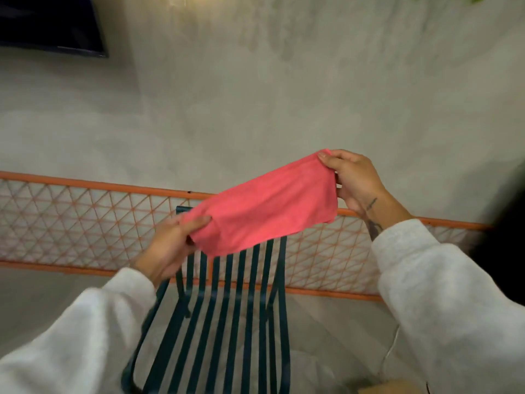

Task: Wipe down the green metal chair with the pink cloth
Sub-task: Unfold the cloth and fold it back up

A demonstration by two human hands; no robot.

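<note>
- The cloth [264,211] is held stretched in the air between both hands, above the back of the chair [227,308].
- The left grip [170,245] is closed on the cloth's lower end, with the thumb pinched over the fabric.
- The right grip [355,180] is closed on the upper end, with the fingers curled round the edge.
- Whether the cloth touches the top of the chair's back cannot be told, since that part is hidden behind it.
- The step in hand is judged to be readying the cloth; wiping is not yet begun.
- Next, the cloth would need to be gathered into one grip, pressed to the back's top and drawn down along each slat.
</note>
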